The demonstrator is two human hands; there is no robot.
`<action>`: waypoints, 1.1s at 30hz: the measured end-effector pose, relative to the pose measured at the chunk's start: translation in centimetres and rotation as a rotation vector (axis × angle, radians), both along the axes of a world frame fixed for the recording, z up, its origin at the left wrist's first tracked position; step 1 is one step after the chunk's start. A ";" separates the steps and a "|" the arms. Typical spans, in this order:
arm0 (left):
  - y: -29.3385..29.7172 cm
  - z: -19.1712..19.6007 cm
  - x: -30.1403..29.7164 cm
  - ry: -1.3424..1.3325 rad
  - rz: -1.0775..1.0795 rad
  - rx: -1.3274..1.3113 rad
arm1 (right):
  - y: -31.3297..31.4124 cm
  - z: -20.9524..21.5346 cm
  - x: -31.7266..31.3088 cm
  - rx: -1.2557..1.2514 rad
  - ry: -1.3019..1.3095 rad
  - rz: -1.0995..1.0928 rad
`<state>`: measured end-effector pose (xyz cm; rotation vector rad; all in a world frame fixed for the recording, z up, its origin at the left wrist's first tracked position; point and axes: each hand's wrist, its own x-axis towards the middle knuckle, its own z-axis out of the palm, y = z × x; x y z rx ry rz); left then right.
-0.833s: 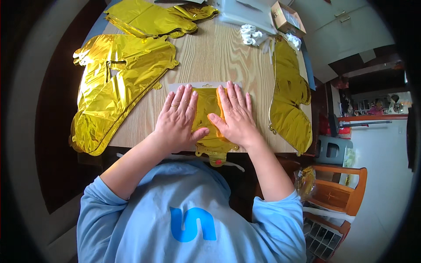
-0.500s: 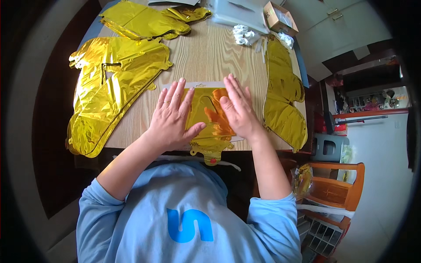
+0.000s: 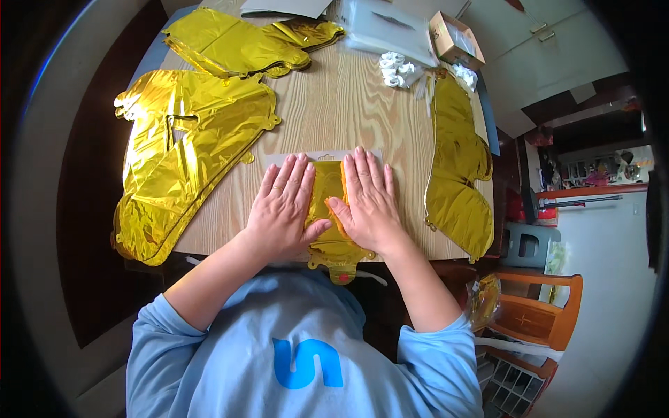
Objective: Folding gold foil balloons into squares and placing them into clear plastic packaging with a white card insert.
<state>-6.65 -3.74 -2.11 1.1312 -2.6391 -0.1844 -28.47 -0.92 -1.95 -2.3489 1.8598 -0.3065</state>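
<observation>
A folded gold foil balloon [image 3: 327, 182] lies on a pale card [image 3: 279, 159] at the table's near edge. Its tabbed end [image 3: 341, 272], with a small red spot, hangs past that edge. My left hand [image 3: 282, 205] lies flat on the foil's left side, fingers stretched forward and thumb out. On the right side, my right hand [image 3: 369, 202] presses flat too, its thumb pointing inward. Neither hand grips anything. Both palms hide much of the foil and card.
Stacks of flat gold foil balloons lie at the left [image 3: 195, 153], far left [image 3: 237, 42] and right [image 3: 460, 167]. Clear plastic bags [image 3: 387, 31], a cardboard box [image 3: 454, 42] and white bundles [image 3: 399, 70] sit at the back. A wooden chair [image 3: 536, 306] stands beyond the right edge.
Both hands have come down flat onto the foil; the right was tilted and raised with its reflection showing. The whole view has shifted slightly, so the table appears lower.
</observation>
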 end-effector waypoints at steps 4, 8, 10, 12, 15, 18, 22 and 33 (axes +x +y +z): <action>-0.2 0.0 0.4 0.055 -0.038 -0.017 | -0.1 0.2 0.1 0.010 0.004 0.005; -0.7 2.0 2.4 0.218 -0.161 0.189 | 0.0 0.4 0.0 0.029 0.005 0.011; -0.6 3.2 3.7 0.202 -0.281 0.224 | 0.1 0.7 -0.2 0.044 0.004 0.019; -0.1 3.2 3.9 0.212 -0.374 0.139 | 0.1 0.7 -0.2 0.036 0.000 0.021; 0.1 3.1 3.6 0.231 -0.478 -0.061 | 0.3 0.1 -0.2 0.012 0.010 0.021; 0.3 3.2 3.2 0.092 -0.587 -0.155 | 0.2 0.0 -0.1 0.010 0.025 0.017; 0.3 2.9 2.9 0.092 -0.602 -0.201 | 0.3 0.3 0.0 0.027 0.031 0.005; -2.1 1.1 3.1 0.359 -0.488 0.074 | 5.0 5.2 -3.9 -0.495 -0.413 0.164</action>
